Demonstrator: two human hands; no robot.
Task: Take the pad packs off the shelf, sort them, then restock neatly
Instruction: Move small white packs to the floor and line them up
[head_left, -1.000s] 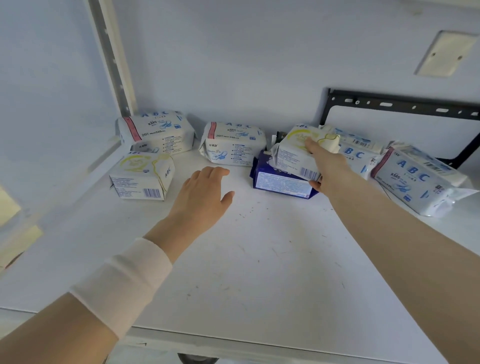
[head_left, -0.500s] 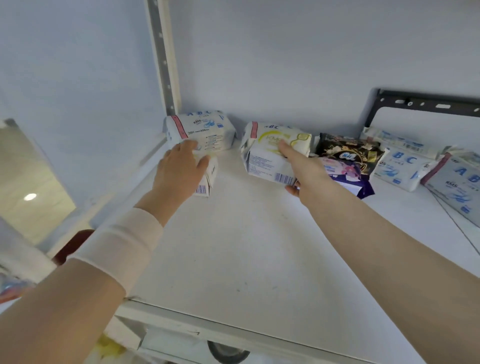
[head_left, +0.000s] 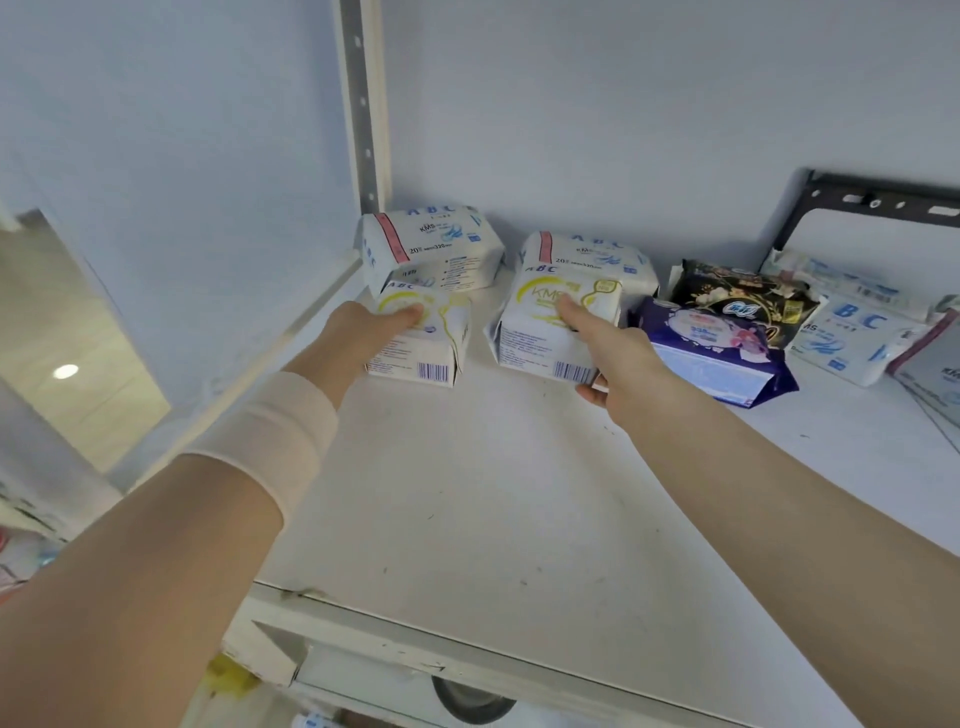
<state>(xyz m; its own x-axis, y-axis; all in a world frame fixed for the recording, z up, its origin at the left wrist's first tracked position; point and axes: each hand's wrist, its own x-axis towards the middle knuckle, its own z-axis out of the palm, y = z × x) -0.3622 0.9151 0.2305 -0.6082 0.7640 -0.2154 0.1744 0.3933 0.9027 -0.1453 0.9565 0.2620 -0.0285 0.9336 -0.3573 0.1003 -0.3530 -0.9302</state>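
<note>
White shelf (head_left: 493, 493): open surface from front edge back to pad packs (head_left: 431, 249) near the rear wall (head_left: 623, 130). Left hand (head_left: 363, 332) grips left yellow pack (head_left: 431, 358), right hand (head_left: 618, 358) grips right yellow pack (head_left: 530, 338), gap between.

probably a shop: packaged pad packs (head_left: 431, 249) stocked on a white slotted-upright shelf (head_left: 467, 493).
</note>
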